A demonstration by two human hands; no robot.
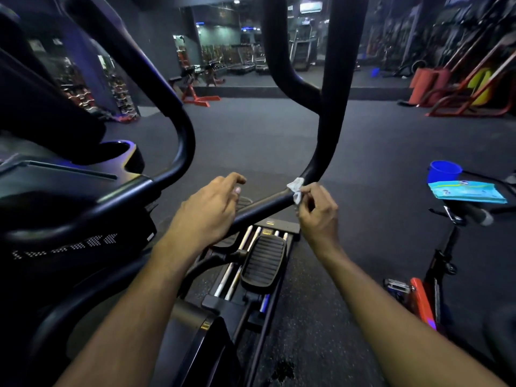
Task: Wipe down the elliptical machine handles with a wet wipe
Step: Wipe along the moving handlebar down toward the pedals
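Wet wipe (pixel 295 190) pinched by right hand (pixel 317 216) against handle (pixel 321 160); left hand (pixel 208 210) loose, holding nothing.

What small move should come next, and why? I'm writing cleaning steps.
Probably slide the wet wipe up along the black handle. The right hand pinches it against the bend, the tube above looks not yet wiped, and the left hand rests on the lower bar, steadying it.

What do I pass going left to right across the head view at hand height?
Console → left hand → wipe → right hand → wipe pack
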